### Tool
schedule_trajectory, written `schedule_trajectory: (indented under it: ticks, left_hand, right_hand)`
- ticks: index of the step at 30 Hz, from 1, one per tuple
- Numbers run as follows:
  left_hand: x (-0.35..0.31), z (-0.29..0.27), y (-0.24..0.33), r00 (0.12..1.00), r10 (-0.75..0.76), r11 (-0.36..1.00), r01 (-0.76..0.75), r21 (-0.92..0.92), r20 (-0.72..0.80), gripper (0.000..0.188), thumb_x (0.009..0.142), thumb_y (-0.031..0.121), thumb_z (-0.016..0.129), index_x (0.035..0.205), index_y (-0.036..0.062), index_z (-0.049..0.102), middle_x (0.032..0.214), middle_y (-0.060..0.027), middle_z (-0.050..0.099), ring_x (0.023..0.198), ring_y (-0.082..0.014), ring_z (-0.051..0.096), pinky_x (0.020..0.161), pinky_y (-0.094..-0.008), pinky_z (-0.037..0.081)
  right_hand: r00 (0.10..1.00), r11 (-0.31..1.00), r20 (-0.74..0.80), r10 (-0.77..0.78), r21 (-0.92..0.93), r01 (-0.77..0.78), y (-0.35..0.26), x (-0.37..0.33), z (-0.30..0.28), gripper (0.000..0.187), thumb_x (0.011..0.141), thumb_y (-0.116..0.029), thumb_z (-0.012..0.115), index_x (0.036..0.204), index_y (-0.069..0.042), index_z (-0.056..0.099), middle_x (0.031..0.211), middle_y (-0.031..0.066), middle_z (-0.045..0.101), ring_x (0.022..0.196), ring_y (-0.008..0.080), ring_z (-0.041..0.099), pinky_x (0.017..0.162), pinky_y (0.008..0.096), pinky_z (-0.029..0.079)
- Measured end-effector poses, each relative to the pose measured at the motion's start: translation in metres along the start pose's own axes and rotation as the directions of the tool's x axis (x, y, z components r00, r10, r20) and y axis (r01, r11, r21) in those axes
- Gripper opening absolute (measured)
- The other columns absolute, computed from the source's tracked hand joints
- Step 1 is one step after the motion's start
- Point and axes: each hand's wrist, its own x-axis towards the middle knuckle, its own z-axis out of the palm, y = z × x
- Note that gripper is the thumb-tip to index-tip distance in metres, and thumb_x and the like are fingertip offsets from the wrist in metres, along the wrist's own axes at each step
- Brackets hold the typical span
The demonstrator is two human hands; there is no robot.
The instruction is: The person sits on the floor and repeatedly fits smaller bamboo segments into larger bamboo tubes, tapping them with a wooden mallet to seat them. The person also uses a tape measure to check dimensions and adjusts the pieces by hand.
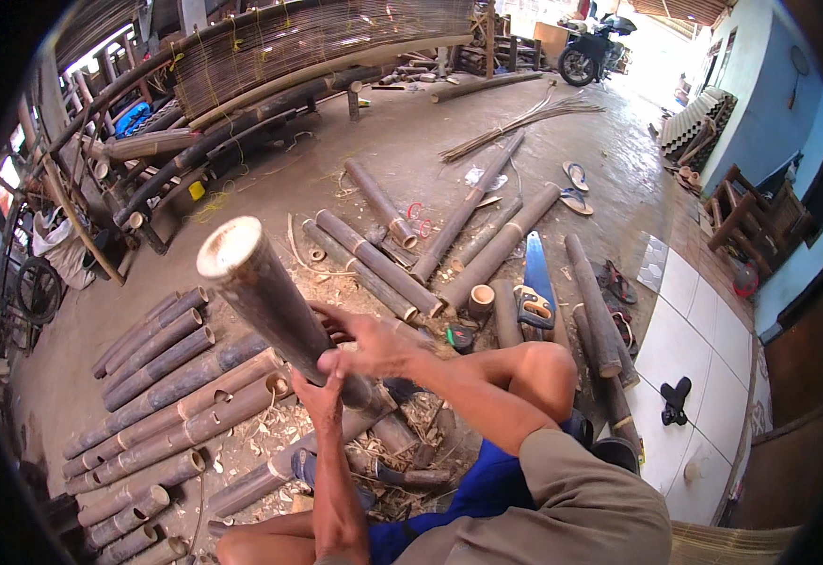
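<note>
A thick dark bamboo piece [278, 306] is raised in front of me, tilted with its pale cut end up and to the left. My left hand [322, 391] grips it near its lower end from below. My right hand [369, 347], slightly blurred, is closed around its right side, just above the left hand. The bamboo's lower end is partly hidden by my hands. Under it, more cut bamboo and pale shavings [421, 414] lie between my legs. A handsaw [535, 282] with a blue blade and wood-coloured handle rests beyond my right knee.
Several cut bamboo tubes [176, 428] lie in rows at left. Longer poles [505, 240] spread ahead, near a green-and-black tape measure [460, 337] and flip-flops [576, 201]. White tiles [703, 320] border the floor at right. A bamboo rack [242, 118] and motorcycle [595, 52] stand farther back.
</note>
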Motion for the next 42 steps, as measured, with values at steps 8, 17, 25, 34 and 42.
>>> schedule_trajectory:
  ticks: [8,17,25,34,42]
  left_hand:
    - [0.003,0.008,0.030,0.989,0.129,0.979,-0.140,-0.150,-0.078,0.089,0.061,0.062,0.096,0.111,-0.0004,0.057,0.113,-0.0106,0.058,0.104,-0.0222,0.058,0.093,-0.0404,0.050]
    - [0.008,0.018,0.083,0.993,0.118,0.953,-0.114,-0.279,-0.001,0.079,0.059,0.054,0.099,0.102,-0.0020,0.065,0.098,-0.0056,0.068,0.090,-0.0178,0.065,0.082,-0.0356,0.054]
    - [0.019,-0.004,0.038,0.968,0.103,0.934,-0.015,-0.356,0.230,0.111,0.050,0.036,0.106,0.141,-0.0010,0.054,0.134,-0.0109,0.065,0.123,-0.0264,0.064,0.110,-0.0424,0.049]
    - [0.007,0.031,0.098,0.950,0.014,0.986,0.038,-0.160,0.312,0.099,0.053,0.035,0.100,0.134,-0.0049,0.058,0.121,-0.0136,0.071,0.108,-0.0241,0.071,0.096,-0.0391,0.057]
    - [0.006,-0.004,0.067,0.986,0.095,0.948,-0.048,-0.315,0.136,0.085,0.060,0.037,0.100,0.125,-0.0063,0.065,0.122,-0.0126,0.070,0.108,-0.0238,0.070,0.098,-0.0393,0.056]
  right_hand:
    - [0.948,0.905,-0.070,-0.310,0.282,0.317,-0.048,0.041,0.027,0.099,0.072,-0.027,0.095,0.152,-0.003,0.043,0.131,0.0123,0.067,0.124,0.0201,0.060,0.109,0.0377,0.047]
    - [0.985,0.950,-0.086,-0.148,0.265,0.166,-0.071,0.040,0.025,0.088,0.070,-0.033,0.091,0.142,0.001,0.053,0.127,0.0144,0.067,0.118,0.0205,0.064,0.104,0.0360,0.049]
    - [0.975,0.959,-0.101,-0.199,0.186,0.215,-0.081,0.032,0.030,0.082,0.072,-0.029,0.090,0.137,0.005,0.054,0.121,0.0141,0.069,0.112,0.0197,0.065,0.099,0.0339,0.052]
    - [0.979,0.910,-0.058,-0.197,0.361,0.205,-0.060,0.015,-0.007,0.088,0.066,-0.024,0.095,0.140,0.003,0.055,0.127,0.0145,0.069,0.115,0.0225,0.067,0.104,0.0371,0.052]
    - [0.983,0.944,0.038,-0.177,0.291,0.159,-0.078,0.046,0.038,0.090,0.070,-0.032,0.094,0.143,0.001,0.052,0.127,0.0150,0.068,0.118,0.0233,0.065,0.105,0.0373,0.051]
